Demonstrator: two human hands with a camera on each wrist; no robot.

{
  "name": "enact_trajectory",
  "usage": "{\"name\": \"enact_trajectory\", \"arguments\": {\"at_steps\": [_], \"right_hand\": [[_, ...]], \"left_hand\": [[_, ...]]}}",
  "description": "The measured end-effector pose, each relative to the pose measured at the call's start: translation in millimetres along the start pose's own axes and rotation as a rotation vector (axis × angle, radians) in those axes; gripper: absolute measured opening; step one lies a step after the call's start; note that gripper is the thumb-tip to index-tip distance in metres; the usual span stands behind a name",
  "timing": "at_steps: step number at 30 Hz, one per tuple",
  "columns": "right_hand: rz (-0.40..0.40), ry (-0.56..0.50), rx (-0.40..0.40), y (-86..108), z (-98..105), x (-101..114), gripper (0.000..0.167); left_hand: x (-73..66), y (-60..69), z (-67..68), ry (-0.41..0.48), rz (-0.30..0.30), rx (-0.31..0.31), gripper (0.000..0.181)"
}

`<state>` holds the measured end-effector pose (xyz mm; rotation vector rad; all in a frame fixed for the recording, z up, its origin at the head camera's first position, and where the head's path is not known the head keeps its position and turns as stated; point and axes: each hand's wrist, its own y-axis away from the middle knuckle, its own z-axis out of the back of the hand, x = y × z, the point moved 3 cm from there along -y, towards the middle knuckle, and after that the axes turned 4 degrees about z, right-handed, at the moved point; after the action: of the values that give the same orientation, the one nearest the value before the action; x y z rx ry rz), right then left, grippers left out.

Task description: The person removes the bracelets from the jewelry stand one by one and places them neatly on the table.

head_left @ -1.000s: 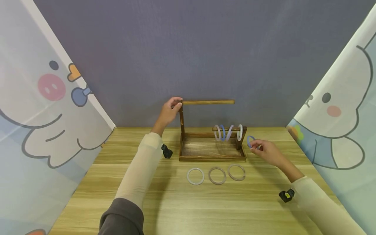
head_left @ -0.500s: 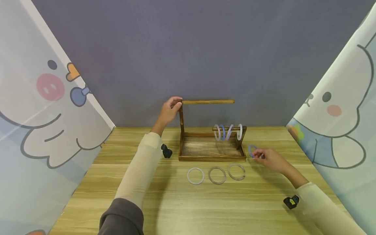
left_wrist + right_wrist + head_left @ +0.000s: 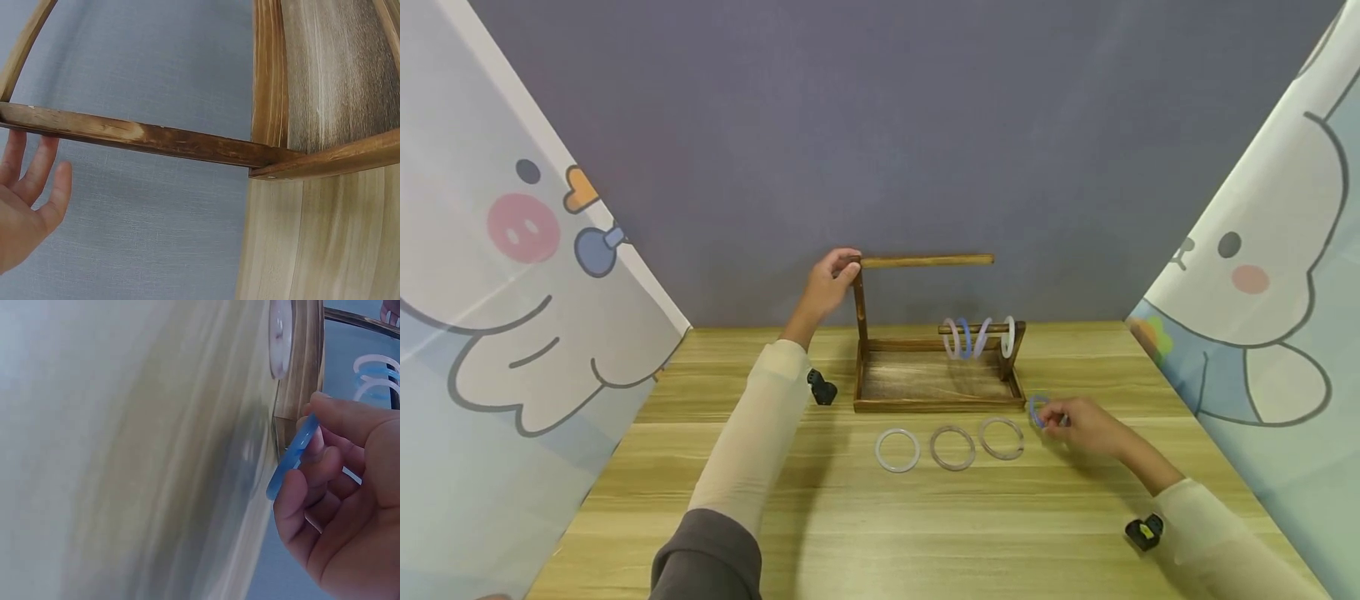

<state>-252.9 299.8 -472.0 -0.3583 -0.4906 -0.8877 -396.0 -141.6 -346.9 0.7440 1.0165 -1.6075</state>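
Observation:
A wooden stand (image 3: pixel 939 406) has a tall post with a bare upper bar (image 3: pixel 925 261) and a lower bar carrying several bangles (image 3: pixel 966 338). At the top of the post, my left hand (image 3: pixel 826 287) rests with its fingers; in the left wrist view the fingers of that hand (image 3: pixel 31 200) lie fairly straight against the post (image 3: pixel 156 139). Right of the stand, my right hand (image 3: pixel 1086 427) pinches a blue bangle (image 3: pixel 1036 412) low over the table. The right wrist view shows this hand (image 3: pixel 350 500) with thumb and fingers around the blue bangle (image 3: pixel 292 456).
Three bangles lie in a row in front of the stand: a white one (image 3: pixel 897 470), a brownish one (image 3: pixel 952 467) and another brownish one (image 3: pixel 1002 457). Black devices sit near each forearm, one left (image 3: pixel 822 389), one right (image 3: pixel 1144 532). A grey backdrop (image 3: pixel 880 150) stands behind.
My right hand has moved down and toward the front with the blue bangle, from beside the lower bar's upright to near the tabletop. My left hand stays at the post.

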Motion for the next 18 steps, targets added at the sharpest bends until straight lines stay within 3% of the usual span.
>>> {"name": "enact_trajectory", "arguments": {"at_steps": [13, 18], "right_hand": [[-0.022, -0.066, 0.066, 11.6, -10.6, 2.2, 0.006], [-0.052, -0.082, 0.077, 15.4, -14.1, 3.7, 0.008]], "left_hand": [[3.1, 1.3, -0.1, 0.009, -0.026, -0.002, 0.039], [5.8, 3.0, -2.6, -0.009, 0.004, 0.033, 0.045]]}}
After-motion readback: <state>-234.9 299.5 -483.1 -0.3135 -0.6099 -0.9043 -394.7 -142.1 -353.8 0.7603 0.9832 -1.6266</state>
